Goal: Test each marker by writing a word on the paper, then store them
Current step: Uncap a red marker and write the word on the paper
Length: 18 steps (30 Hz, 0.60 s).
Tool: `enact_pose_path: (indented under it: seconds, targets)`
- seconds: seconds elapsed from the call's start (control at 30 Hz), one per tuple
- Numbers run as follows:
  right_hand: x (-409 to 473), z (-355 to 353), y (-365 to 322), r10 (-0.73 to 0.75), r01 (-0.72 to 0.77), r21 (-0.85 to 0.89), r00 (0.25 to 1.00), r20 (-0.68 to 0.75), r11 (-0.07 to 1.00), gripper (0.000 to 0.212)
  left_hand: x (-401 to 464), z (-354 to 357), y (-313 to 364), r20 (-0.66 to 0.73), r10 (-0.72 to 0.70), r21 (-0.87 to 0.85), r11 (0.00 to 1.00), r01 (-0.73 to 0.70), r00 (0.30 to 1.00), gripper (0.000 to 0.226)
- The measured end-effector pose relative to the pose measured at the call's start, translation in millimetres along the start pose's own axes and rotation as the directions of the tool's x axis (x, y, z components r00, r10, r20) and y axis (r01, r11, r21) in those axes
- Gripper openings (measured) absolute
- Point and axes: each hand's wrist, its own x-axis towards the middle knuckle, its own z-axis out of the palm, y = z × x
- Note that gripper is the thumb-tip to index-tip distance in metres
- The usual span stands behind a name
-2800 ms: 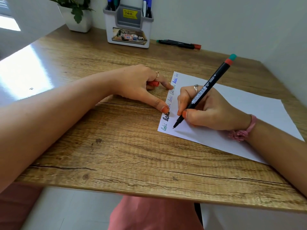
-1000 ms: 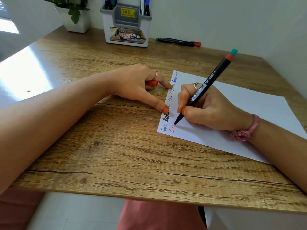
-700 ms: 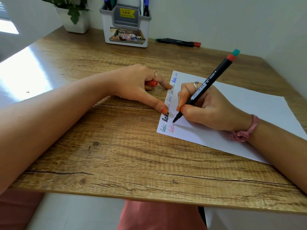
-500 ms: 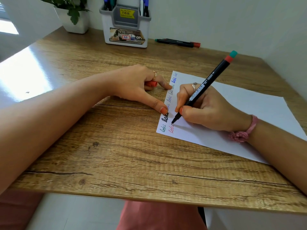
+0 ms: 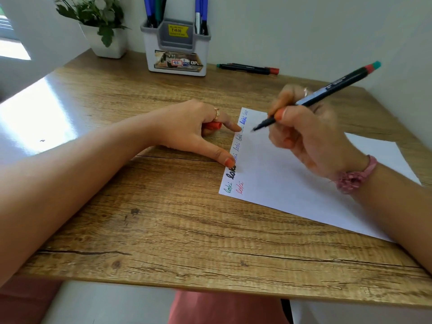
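Black slim marker with red-and-teal end (image 5: 327, 91) pinched in our right hand (image 5: 311, 134), fingers curled round barrel. Long axis slanted: tip toward 8 o'clock, above white paper sheet (image 5: 292, 174); tail toward 2 o'clock. Our left hand (image 5: 187, 129): thumb and forefinger spread, touching paper's left edge; other fingers curled on red cap (image 5: 214, 125). Paper flat on wooden desk (image 5: 163, 218).
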Motion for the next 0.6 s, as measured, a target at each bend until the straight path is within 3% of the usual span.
enact_pose_path:
  seconds: [0.13, 0.23, 0.33, 0.47, 0.6]
  targets:
    - [2, -9, -4, -0.018, 0.013, -0.084, 0.998, -0.064, 0.996, 0.008, 1, 3, -2, -0.106, 0.102, -0.017, 0.994, -0.105, 0.989, 0.063]
    - [2, -13, 0, 0.055, -0.054, -0.121, 0.998, 0.006, 0.991, 0.025, -2, 2, -2, -0.182, 0.124, -0.078, 0.987, -0.140, 0.976, 0.029]
    - [2, -13, -2, 0.086, -0.089, -0.161, 0.996, -0.023, 0.983, 0.034, -3, 2, -3, -0.231, 0.107, -0.130, 0.982, -0.139, 0.967, 0.046]
    - [0, -12, -3, 0.021, -0.045, -0.205, 0.993, -0.119, 0.978, 0.011, -3, 3, -2, -0.243, 0.102, -0.111, 0.985, -0.132, 0.965, 0.043]
    - [1, -13, -3, 0.011, -0.047, -0.217, 0.986, -0.164, 0.975, 0.012, -1, 2, -2, -0.241, 0.120, -0.073, 0.987, -0.142, 0.963, 0.044]
